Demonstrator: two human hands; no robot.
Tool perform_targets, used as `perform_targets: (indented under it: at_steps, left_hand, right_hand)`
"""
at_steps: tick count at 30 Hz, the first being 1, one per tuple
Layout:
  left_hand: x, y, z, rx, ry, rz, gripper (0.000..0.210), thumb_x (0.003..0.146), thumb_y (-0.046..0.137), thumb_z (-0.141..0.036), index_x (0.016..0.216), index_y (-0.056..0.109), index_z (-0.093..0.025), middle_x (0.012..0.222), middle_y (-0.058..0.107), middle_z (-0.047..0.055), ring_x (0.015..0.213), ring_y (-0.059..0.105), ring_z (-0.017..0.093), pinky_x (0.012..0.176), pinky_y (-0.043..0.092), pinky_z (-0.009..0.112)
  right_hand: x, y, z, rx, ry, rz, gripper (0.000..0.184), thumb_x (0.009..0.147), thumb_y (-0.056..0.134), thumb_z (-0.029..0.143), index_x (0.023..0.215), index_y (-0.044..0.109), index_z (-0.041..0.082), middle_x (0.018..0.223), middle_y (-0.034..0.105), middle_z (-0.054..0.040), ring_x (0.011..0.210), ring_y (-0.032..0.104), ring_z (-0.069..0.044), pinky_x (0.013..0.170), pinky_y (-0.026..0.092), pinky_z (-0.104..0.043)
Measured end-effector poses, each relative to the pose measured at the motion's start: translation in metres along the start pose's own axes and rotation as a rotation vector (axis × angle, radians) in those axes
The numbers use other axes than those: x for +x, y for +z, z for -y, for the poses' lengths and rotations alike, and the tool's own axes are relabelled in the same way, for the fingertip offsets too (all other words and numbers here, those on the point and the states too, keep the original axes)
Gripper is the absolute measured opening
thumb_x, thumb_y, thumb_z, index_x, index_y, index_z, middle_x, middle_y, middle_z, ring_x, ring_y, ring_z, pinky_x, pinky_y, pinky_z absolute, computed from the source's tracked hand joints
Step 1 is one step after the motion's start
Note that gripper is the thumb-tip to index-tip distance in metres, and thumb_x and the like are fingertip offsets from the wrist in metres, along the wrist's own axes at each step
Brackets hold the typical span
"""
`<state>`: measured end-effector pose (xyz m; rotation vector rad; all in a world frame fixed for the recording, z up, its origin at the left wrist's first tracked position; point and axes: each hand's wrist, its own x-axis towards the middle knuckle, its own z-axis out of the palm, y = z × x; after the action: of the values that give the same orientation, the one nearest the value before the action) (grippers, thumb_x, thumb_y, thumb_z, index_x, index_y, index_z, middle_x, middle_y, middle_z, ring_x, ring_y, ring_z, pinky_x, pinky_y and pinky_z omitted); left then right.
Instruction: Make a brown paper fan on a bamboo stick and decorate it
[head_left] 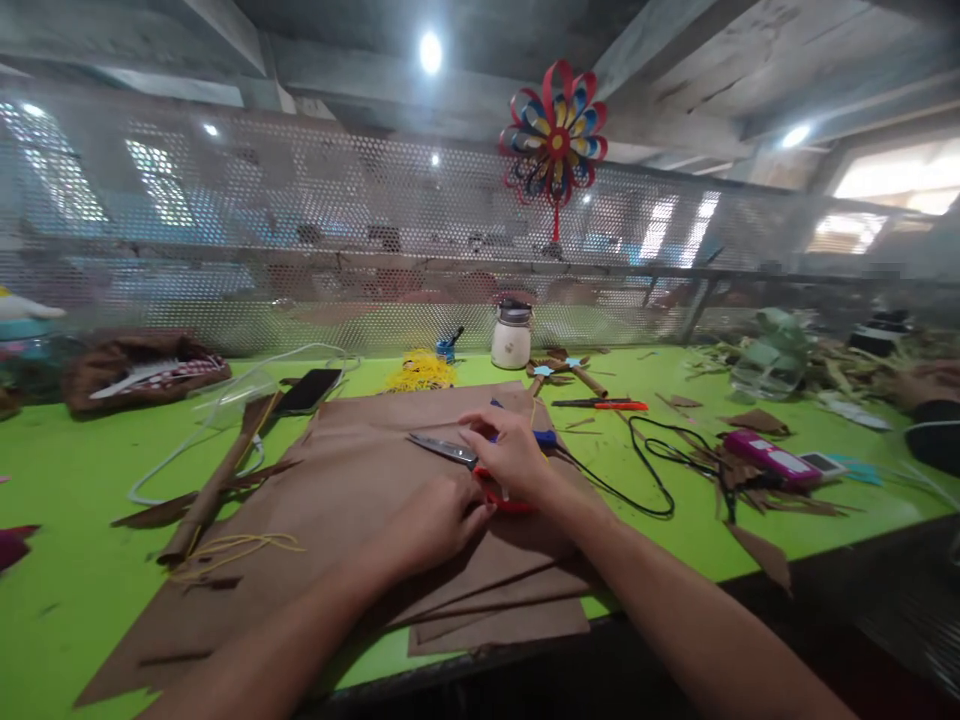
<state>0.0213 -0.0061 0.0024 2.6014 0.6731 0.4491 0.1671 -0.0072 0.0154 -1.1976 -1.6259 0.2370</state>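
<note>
My left hand (441, 520) rests low over the brown paper, fingers curled and pressed together by the red handle of the scissors (442, 450). What its fingertips pinch, if anything, is too small to see. My right hand (511, 452) is closed over the handle end of these scissors, whose closed blades point left. Directly beyond it lies a blue tool (546, 438) with a black cord, partly hidden by my fingers. Beneath both hands spread stacked sheets of brown paper (360, 450).
On the green table (67, 450) are a rolled paper tube (214, 490), a phone (309, 390), yellow shreds (421, 372), a pale bottle (511, 335) and a red-handled cutter (619, 404). A black cord (660, 510) loops at right near a magenta box (771, 457). Another person's arm (934, 440) shows far right.
</note>
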Motion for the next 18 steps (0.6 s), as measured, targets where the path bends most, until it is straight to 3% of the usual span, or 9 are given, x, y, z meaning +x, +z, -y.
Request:
perform_targets:
  at_steps: [5,9,15,18]
  left_hand:
    - [-0.002,0.002,0.002,0.009,-0.015,0.008,0.022,0.085,0.046,-0.027,0.079,0.065,-0.017,0.075,0.065,0.005,0.066,0.055,0.015,0.066,0.04,0.025]
    - [-0.003,0.001,0.001,0.053,-0.018,0.019,0.021,0.085,0.048,-0.031,0.08,0.064,-0.017,0.076,0.064,0.005,0.068,0.055,0.015,0.067,0.04,0.025]
    - [-0.002,-0.002,-0.004,0.095,-0.008,0.041,0.022,0.085,0.049,-0.032,0.075,0.061,-0.016,0.072,0.062,0.004,0.063,0.052,0.014,0.061,0.038,0.024]
    - [-0.001,-0.006,-0.007,0.113,0.008,0.083,0.022,0.085,0.048,-0.032,0.076,0.06,-0.016,0.073,0.062,0.003,0.061,0.051,0.013,0.058,0.037,0.023]
  right_hand:
    - [0.002,-0.004,0.001,-0.019,-0.054,0.037,0.024,0.084,0.051,0.027,0.067,0.064,0.015,0.061,0.062,-0.0017,0.059,0.053,-0.012,0.057,0.04,-0.022]
    - [0.007,-0.013,-0.004,0.001,-0.04,-0.06,0.032,0.084,0.051,0.035,0.065,0.063,0.014,0.053,0.056,0.0004,0.051,0.048,-0.01,0.05,0.036,-0.021]
    - [0.018,-0.03,-0.022,0.111,0.065,-0.223,0.035,0.082,0.053,0.043,0.065,0.064,0.013,0.05,0.057,-0.0002,0.049,0.05,-0.012,0.053,0.041,-0.023]
    - [0.02,-0.033,-0.021,0.173,0.157,-0.194,0.037,0.081,0.052,0.045,0.068,0.064,0.013,0.05,0.058,-0.0007,0.048,0.052,-0.012,0.052,0.043,-0.024]
